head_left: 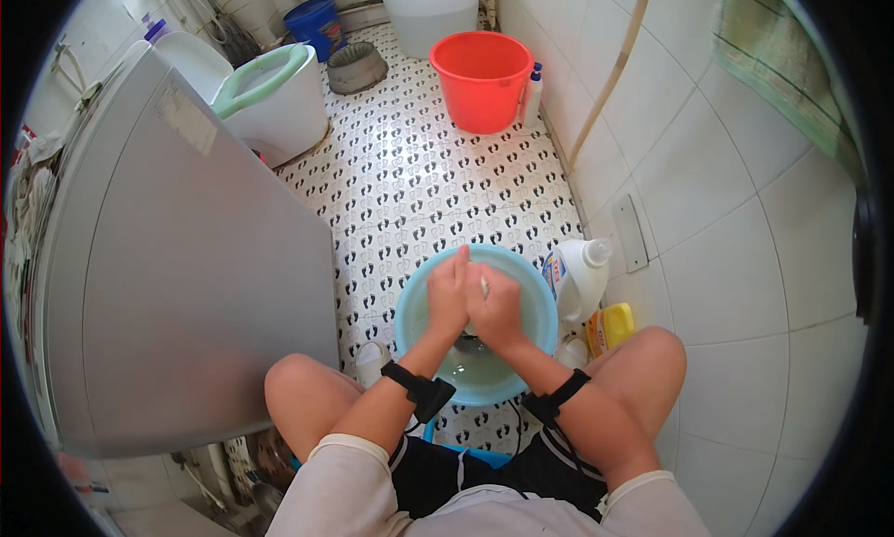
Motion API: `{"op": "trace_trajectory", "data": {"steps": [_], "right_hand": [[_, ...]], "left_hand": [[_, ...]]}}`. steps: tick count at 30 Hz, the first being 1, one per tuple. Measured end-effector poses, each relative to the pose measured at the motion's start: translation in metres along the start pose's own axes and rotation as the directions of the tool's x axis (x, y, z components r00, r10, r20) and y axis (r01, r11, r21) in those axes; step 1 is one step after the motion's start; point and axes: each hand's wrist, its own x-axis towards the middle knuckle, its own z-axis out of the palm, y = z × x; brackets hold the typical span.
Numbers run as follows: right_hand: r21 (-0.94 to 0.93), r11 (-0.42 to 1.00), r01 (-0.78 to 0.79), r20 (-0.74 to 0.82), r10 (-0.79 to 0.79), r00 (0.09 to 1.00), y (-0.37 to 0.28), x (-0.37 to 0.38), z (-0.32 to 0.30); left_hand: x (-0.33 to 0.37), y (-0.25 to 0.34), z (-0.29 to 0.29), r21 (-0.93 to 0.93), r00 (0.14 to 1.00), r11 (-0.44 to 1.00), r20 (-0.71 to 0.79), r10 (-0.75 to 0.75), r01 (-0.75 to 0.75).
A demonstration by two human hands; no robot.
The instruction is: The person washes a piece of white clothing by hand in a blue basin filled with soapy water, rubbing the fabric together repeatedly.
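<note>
Patterned floor (pixel 372 202) is surrounding your basin (pixel 404 327). Your right fingers (pixel 504 290) are enclosing a pale item (pixel 484 286); your left hand (pixel 448 291) is hiding its grip.

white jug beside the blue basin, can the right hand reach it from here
Probably yes: the white jug stands close to the right hand, with only the light blue basin rim seen between them.
</note>
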Motion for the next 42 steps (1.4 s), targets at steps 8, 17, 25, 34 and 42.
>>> {"op": "trace_trajectory", "data": {"steps": [8,17,25,34,42], "right_hand": [[0.023,1.0,0.007,-0.113,-0.005,0.994,0.0,0.005,-0.002],[-0.008,0.999,-0.031,-0.097,0.03,0.995,0.006,0.005,-0.002],[-0.009,0.998,-0.054,-0.043,0.054,0.998,0.005,0.007,-0.004],[-0.01,0.999,-0.03,-0.029,0.03,0.999,0.011,0.006,-0.002],[-0.004,0.999,-0.043,-0.083,0.042,0.996,-0.006,0.007,-0.001]], "left_hand": [[-0.004,0.007,0.007,0.095,0.997,0.993,-0.005,0.072,-0.071],[-0.003,0.005,0.009,0.025,0.999,1.0,0.033,-0.018,0.017],[-0.003,0.004,0.008,0.148,0.999,0.989,0.037,-0.02,0.014],[-0.005,-0.002,0.008,0.101,1.0,0.995,0.023,0.001,-0.004],[-0.003,-0.002,-0.003,0.134,0.998,0.99,0.058,0.035,-0.043]]}}
